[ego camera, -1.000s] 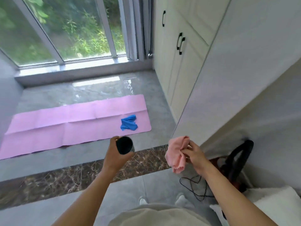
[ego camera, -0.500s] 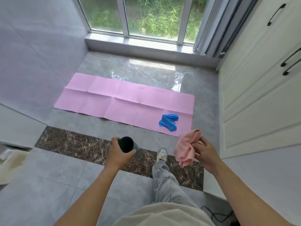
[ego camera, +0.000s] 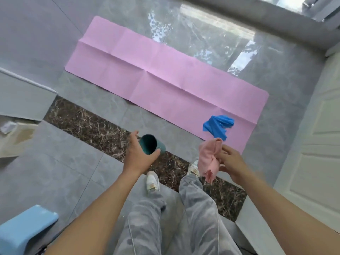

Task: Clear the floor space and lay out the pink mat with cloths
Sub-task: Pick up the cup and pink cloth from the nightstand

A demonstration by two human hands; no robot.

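The pink mat point(ego camera: 165, 78) lies flat and unrolled on the grey floor, running from upper left to lower right. A crumpled blue cloth point(ego camera: 218, 126) rests on its near right end. My left hand point(ego camera: 138, 155) grips a dark teal cup point(ego camera: 150, 146), held above the dark marble strip. My right hand point(ego camera: 230, 162) holds a bunched pink cloth point(ego camera: 209, 159) just short of the mat's near right corner, below the blue cloth.
White cabinet doors point(ego camera: 316, 144) line the right side. A grey window sill point(ego camera: 257, 21) crosses the top. A light blue stool point(ego camera: 24, 229) stands at bottom left and a beige bag point(ego camera: 14, 138) lies at the left edge. My feet are on the dark marble strip point(ego camera: 88, 124).
I have stepped closer to the mat and my view has tilted down. Both hands keep the cup and the pink cloth; the pink cloth now hangs nearer the blue one.
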